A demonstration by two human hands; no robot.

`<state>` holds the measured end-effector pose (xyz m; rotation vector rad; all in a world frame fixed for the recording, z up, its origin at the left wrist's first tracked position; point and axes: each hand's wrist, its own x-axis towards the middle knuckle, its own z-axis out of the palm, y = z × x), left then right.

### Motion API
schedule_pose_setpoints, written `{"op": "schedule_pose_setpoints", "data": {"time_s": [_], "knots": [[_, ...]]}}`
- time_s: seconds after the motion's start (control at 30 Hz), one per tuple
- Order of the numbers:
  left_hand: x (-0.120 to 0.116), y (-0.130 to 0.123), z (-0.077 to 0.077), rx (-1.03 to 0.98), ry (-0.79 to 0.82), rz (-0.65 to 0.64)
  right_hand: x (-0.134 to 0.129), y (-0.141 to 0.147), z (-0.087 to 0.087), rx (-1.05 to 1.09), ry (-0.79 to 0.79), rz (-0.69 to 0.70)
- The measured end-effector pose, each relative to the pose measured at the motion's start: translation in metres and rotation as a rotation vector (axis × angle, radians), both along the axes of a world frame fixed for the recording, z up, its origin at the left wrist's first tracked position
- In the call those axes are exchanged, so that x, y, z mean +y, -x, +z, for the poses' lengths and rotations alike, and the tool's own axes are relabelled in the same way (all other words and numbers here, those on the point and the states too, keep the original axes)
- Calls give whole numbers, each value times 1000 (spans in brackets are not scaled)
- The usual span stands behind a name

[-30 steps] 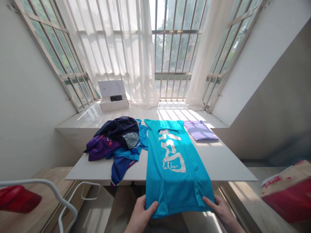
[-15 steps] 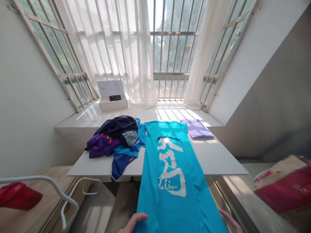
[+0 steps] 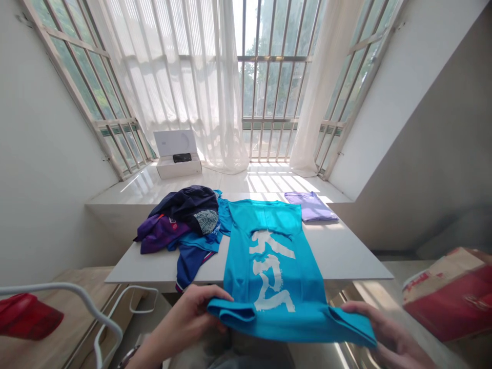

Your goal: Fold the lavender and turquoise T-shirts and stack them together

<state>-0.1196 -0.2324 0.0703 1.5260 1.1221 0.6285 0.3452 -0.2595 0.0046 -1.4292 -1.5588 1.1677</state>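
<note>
While the left hand and the right hand lift the near end of a bright blue shirt, the rest of the cloth lies flat on a white table with its white lettering facing up. The near end hangs past the table's front edge, turned over into a doubled band. The left hand is closed in a narrow pinch, its thumb on top and its fingers curled around the fold. The right hand is blurred near the lower corner of the view, but it seems to grip the far corner of the band between thumb and fingers rather than stand wide open.

The step in hand appears to be turning this end of the shirt over on itself. The next move calls for keeping both corners level and the cloth lightly taut, so that the band sits square and the flat part does not drag or wrinkle.

Just left of the shirt, and touching it, sits a loose heap of clothes in navy, purple and blue. To its right lies a folded lilac shirt. Farther back, on the window ledge, stands an open white box holding a small black object, in front of sheer curtains.
</note>
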Motion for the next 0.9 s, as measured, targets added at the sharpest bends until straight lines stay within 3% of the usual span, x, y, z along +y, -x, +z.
{"op": "schedule_pose_setpoints", "data": {"time_s": [0.07, 0.13, 0.2, 0.27, 0.33, 0.43, 0.67, 0.77, 0.9], "knots": [[51, -11, 6, -11, -66, -65, 45, 7, 12, 101, 59, 20], [101, -22, 3, 76, -264, -42, 92, 19, 18, 123, 85, 32], [139, -30, -10, 272, -373, -4, 133, 29, 18, 43, 120, 6], [162, -32, -27, 473, -426, 22, 162, 34, 12, -94, 124, -23], [172, -31, -43, 569, -476, 57, 179, 33, 5, -249, 56, -45], [175, -28, -55, 534, -477, 77, 189, 27, -3, -422, -59, -61], [180, -32, -44, 470, -479, 58, 191, 26, 5, -420, -108, 23], [186, -33, -41, 436, -491, 81, 196, 27, 5, -364, -91, -12], [198, -32, -44, 617, -487, 43, 204, 26, 1, -456, -47, -81]]}}
